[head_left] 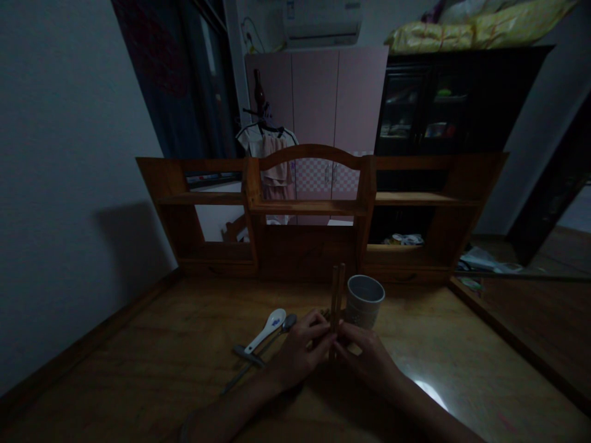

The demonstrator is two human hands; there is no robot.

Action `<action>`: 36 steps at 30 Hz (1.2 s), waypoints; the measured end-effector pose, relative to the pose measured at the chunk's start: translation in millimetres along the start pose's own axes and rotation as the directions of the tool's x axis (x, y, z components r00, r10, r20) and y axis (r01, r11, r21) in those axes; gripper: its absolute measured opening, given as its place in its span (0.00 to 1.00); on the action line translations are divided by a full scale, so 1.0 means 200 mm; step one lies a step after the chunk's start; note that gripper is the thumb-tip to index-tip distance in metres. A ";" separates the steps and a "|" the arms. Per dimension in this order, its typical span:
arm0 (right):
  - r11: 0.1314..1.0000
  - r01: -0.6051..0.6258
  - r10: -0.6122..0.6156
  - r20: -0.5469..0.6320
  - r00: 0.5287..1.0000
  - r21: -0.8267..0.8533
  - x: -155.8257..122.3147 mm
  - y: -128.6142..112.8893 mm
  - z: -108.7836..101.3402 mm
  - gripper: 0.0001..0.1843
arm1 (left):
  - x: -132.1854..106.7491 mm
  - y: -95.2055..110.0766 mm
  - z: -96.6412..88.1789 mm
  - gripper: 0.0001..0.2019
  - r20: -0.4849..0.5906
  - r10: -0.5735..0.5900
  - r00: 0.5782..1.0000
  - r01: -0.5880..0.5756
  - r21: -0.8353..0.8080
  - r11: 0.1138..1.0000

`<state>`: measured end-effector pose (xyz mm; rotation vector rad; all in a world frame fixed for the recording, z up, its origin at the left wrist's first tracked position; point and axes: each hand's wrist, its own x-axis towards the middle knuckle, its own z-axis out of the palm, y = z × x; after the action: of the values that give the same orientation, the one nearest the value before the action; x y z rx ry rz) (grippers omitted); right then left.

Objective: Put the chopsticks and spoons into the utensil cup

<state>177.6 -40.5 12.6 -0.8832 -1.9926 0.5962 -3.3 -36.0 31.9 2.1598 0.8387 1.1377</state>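
Both my hands meet over the middle of the wooden table. My left hand [307,344] and my right hand [364,351] pinch a pair of chopsticks [338,289] between their fingertips, the sticks standing upright. Just behind my right hand is a grey cup [364,300], its mouth facing up. Left of my left hand lie a white ceramic spoon [266,331] with a blue mark and a metal spoon [289,321] partly under it. A dark-headed utensil [248,357] lies across their handles. Small brown pieces behind my left fingers are too dim to name.
A wooden shelf unit [309,209] runs along the table's back edge. A white wall [83,184] borders the left side, and the tabletop [184,344] ends at a raised edge on the right. Pink cabinets [314,98] and hanging clothes [272,147] stand beyond.
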 end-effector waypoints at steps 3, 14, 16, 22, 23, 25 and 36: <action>1.000 -0.012 0.012 0.004 1.000 -0.010 0.00 -0.01 0.00 0.05 | 0.00 0.00 0.00 0.09 -0.001 -0.003 1.000 0.003 0.003 1.000; 1.000 -0.009 0.010 0.012 1.000 -0.024 -0.01 0.00 -0.01 0.05 | 0.00 0.00 0.00 0.10 -0.003 0.002 1.000 -0.003 -0.007 1.000; 1.000 -0.008 0.008 0.010 1.000 -0.020 -0.01 0.00 -0.01 0.05 | 0.00 -0.01 0.01 0.10 -0.002 0.006 1.000 -0.006 -0.003 1.000; 1.000 -0.003 0.003 0.018 1.000 -0.014 -0.01 0.01 0.00 0.04 | -0.01 -0.01 0.01 0.10 -0.003 -0.001 1.000 0.001 -0.001 1.000; 1.000 -0.001 0.001 0.017 1.000 -0.013 -0.01 0.01 0.00 0.04 | -0.01 -0.01 0.01 0.10 0.000 -0.004 1.000 0.004 -0.005 1.000; 1.000 0.004 -0.004 0.016 1.000 -0.008 -0.01 0.01 0.00 0.04 | -0.01 -0.01 0.00 0.10 0.004 -0.011 1.000 0.011 -0.014 1.000; 0.999 -0.025 0.027 0.051 0.998 -0.042 -0.02 0.00 0.01 0.03 | 0.00 0.01 -0.03 0.10 -0.198 -0.044 0.979 0.042 -0.012 0.999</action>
<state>176.7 -43.1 9.6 -0.9288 -2.0492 0.5995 -9.1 -36.2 35.3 2.0358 0.9604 1.3474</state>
